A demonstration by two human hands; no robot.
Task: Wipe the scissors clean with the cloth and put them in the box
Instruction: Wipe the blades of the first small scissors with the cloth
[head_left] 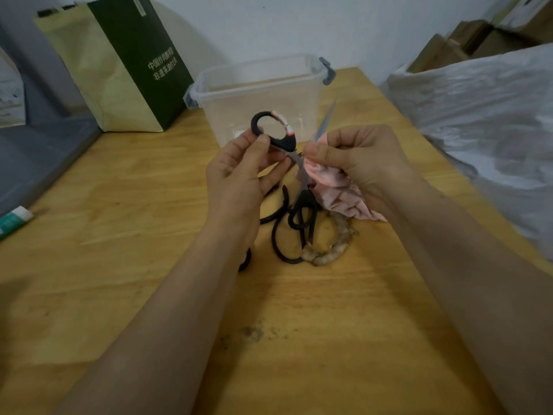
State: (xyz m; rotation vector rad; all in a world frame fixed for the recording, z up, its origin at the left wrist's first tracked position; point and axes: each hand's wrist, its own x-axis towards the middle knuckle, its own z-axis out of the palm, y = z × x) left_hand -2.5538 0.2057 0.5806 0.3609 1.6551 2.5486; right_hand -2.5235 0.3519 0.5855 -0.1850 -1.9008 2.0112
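**While held above the table, wiped at the blade**

Head view. Grips the scissors (276, 130) with the left hand (239, 175), thumb and curled fingers pinching the lower part of the black loop handle. Red-and-white marking along the far side of that loop. Second loop not visible; whether the blades are spread cannot be told through the blur.

Clenches the pink cloth (338, 194) in the right hand (362, 163), fingers curled tight round it and pressing it against the metal just past the handle. Grey blade tip poking up beyond those fingers, toward the box (260, 91). Loose end of the cloth hanging under the palm.

Scissors up in the air between both hands, in front of the box and not in it. Box clear plastic, lid off, grey latches at the rim, standing on the wooden table (134, 250) just behind the hands.

Below the hands, on the table, a heap of black scissors (300, 215), loops overlapping, one handle wrapped in pale frayed stuff.

Far left, a bag (125, 70), green and tan. Left edge, a tube (15, 219). Right side, a white sack (478, 115).
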